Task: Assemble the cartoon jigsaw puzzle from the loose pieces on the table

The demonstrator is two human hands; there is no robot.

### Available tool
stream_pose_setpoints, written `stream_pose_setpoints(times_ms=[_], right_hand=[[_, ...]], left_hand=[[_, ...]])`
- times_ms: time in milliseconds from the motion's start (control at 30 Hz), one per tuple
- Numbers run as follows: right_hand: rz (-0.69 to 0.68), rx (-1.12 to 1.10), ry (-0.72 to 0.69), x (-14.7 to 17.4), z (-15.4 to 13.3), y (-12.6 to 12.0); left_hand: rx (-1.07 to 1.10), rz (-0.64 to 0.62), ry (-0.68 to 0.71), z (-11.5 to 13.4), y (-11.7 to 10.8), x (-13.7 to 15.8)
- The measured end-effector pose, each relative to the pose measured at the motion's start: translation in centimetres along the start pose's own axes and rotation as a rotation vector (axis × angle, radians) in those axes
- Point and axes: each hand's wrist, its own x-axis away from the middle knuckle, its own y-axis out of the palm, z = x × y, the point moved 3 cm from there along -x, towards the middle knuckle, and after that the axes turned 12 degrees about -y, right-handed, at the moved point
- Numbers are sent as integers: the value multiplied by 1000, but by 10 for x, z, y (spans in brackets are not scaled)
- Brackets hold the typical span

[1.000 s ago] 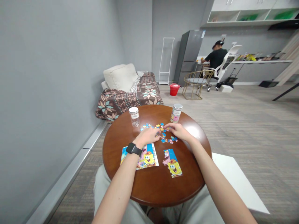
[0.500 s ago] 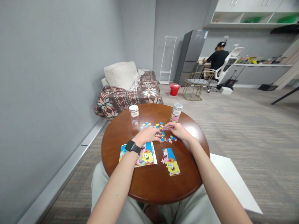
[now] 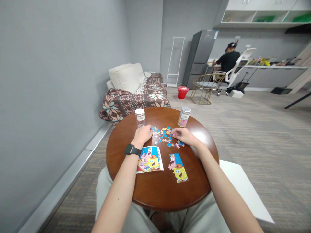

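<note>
On the round wooden table, loose jigsaw pieces (image 3: pixel 165 139) lie scattered in blue, yellow and pink. My left hand (image 3: pixel 143 134), with a black watch on its wrist, rests at the left edge of these pieces; its fingers are mostly hidden behind its back. Over the right edge of the pieces, my right hand (image 3: pixel 184 136) has its fingers bent and drawn together; whatever is between the fingertips cannot be made out. A joined puzzle section (image 3: pixel 179 169) with a yellow cartoon figure lies nearer me. Left of it is a printed picture sheet (image 3: pixel 151 159), partly under my left wrist.
A clear jar (image 3: pixel 140 119) with a white lid stands just beyond my left hand, and a labelled jar (image 3: pixel 184 117) beyond my right. Past the table (image 3: pixel 155 197) are a covered couch (image 3: pixel 136 98), a red bin (image 3: pixel 182 92), a gold-framed chair (image 3: pixel 206 84) and a seated person (image 3: pixel 228 61).
My left hand has moved left and slightly away from me, from over the pieces to their left edge, uncovering more pieces and more of the sheet. My right hand stays nearly in place.
</note>
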Motion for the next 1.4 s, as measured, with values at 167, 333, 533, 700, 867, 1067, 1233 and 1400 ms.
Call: stream_pose_setpoints(times_ms=[167,333,533,700,867,1067,1233,1400], right_hand=[[-19,3,11,1,2,0],[42,32,4,0,2,-3],[81,120,73,4,0,-14],[-37,116,79,8,-3,-13],[-61,115,106,7,-1,-11],[52,233,21,4,1,-15],[113,259,1,4,11,-16],[136,238,77,7,25,-15]], left_hand=[[28,-22,-81,-6,0,-1],[50,-38,-116,-6,-3,2],[51,-49,-153,-6,-2,2],[57,-60,-188,-8,-3,2],[72,-84,-152,-8,-2,1],[73,-131,61,0,4,-2],[82,-79,-52,-5,1,-2],[67,-26,-186,-13,-4,-1]])
